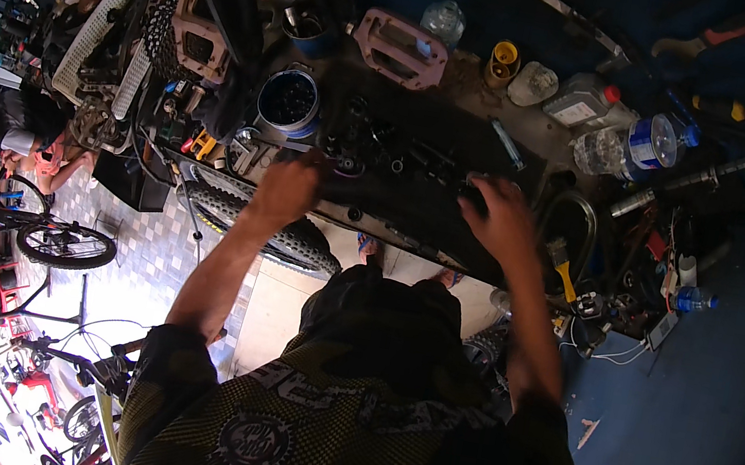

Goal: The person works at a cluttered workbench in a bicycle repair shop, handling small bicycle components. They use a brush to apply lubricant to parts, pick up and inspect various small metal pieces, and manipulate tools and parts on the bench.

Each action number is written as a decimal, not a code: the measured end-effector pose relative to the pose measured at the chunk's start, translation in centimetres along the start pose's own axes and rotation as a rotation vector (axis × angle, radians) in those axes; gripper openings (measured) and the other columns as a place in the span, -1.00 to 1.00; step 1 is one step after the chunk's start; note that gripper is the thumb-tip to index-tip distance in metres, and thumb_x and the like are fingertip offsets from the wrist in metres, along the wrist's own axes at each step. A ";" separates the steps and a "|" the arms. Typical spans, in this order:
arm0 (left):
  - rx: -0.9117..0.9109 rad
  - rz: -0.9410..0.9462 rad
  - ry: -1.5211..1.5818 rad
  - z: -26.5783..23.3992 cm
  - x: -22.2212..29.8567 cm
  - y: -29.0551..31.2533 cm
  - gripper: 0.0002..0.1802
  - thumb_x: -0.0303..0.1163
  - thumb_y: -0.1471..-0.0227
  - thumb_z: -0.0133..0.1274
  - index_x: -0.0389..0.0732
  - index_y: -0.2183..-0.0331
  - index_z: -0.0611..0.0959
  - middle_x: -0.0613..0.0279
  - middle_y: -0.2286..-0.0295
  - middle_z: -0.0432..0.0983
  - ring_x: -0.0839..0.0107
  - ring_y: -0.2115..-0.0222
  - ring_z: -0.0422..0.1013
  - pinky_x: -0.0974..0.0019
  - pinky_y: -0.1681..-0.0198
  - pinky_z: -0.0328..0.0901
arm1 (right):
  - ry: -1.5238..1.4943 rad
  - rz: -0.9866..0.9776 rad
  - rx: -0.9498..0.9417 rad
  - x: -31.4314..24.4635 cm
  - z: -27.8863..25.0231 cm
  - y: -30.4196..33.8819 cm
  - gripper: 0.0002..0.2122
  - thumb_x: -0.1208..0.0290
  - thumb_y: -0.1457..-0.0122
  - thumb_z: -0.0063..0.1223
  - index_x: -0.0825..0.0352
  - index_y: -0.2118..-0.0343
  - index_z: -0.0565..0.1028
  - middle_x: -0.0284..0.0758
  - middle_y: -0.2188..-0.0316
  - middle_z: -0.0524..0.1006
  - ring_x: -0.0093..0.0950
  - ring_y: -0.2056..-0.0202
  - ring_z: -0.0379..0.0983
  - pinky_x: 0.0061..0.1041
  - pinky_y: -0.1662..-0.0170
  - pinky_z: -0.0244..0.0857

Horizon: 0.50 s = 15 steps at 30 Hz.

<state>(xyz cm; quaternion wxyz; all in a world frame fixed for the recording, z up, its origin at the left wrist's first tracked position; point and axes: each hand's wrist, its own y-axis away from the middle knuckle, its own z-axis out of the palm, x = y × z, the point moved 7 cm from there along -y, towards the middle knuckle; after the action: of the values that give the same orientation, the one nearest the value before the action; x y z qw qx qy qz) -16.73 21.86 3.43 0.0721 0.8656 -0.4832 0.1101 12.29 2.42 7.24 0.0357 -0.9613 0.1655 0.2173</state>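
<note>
My left hand (pixel 286 190) is closed at the front edge of the bench, by the left end of a dark work mat (pixel 468 130). Whatever its fingers may hold is hidden and dim. Over the mat's right side is my right hand (pixel 500 222), thumb and fingers apart, close to a small dark part that I cannot make out. Between the hands lie several black bike parts (pixel 430 155), too dark to name singly. A dark blue bucket (pixel 290 102) with dark contents stands beyond my left hand. A slim light-coloured tool (pixel 507 145) lies on the mat's far right.
Two large pinkish platform pedals (pixel 401 48) stand at the back. A white plastic basket (pixel 94 38) of parts is at left. Bottles, a grey jug (pixel 579 104) and a yellow-handled brush (pixel 565 273) crowd the right. A knobbly bike tyre (pixel 274 234) sits below the bench edge.
</note>
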 end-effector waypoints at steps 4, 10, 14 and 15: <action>0.024 0.085 0.161 1.3 6.3 -2.0 -0.73 -0.45 -0.06 0.24 -0.06 0.14 0.76 0.03 0.18 0.68 -0.07 0.34 0.67 -0.02 0.30 0.59 | 0.100 -0.288 0.073 -4.1 5.5 -6.5 -0.50 0.01 -0.22 0.33 0.00 -0.20 0.59 -0.24 -0.20 0.51 -0.13 -0.16 0.46 -0.05 -0.21 0.34; 0.214 0.040 0.392 -0.3 6.7 0.3 -0.82 -0.40 -0.16 0.19 -0.04 0.16 0.73 0.03 0.18 0.68 -0.12 0.30 0.64 -0.07 0.30 0.57 | 0.021 -0.296 -0.056 -0.2 7.4 -8.8 -0.60 0.19 -0.22 0.35 -0.01 -0.13 0.60 -0.27 -0.13 0.54 -0.14 -0.16 0.47 -0.07 -0.18 0.36; 0.132 -0.057 0.343 1.6 4.2 1.2 -0.80 -0.38 -0.16 0.20 -0.01 0.14 0.74 0.04 0.15 0.67 -0.11 0.27 0.64 -0.08 0.27 0.58 | -0.097 -0.214 -0.014 3.6 5.0 -7.8 -0.66 0.38 -0.25 0.27 0.03 -0.10 0.60 -0.23 -0.03 0.58 -0.12 -0.09 0.51 -0.15 -0.12 0.43; 0.125 -0.057 0.332 1.6 4.4 0.9 -0.78 -0.38 -0.16 0.21 -0.01 0.12 0.74 0.04 0.13 0.67 -0.12 0.26 0.64 -0.08 0.27 0.58 | -0.090 -0.177 -0.015 4.0 4.5 -7.6 -0.66 0.42 -0.26 0.24 0.04 -0.10 0.60 -0.22 -0.01 0.59 -0.11 -0.07 0.53 -0.16 -0.09 0.45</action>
<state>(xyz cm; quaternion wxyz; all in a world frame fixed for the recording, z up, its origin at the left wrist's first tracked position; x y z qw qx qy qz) -15.04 17.45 3.00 0.1001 0.8516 -0.4320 0.2793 16.43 9.01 1.38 0.0550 -0.9617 0.0764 0.2576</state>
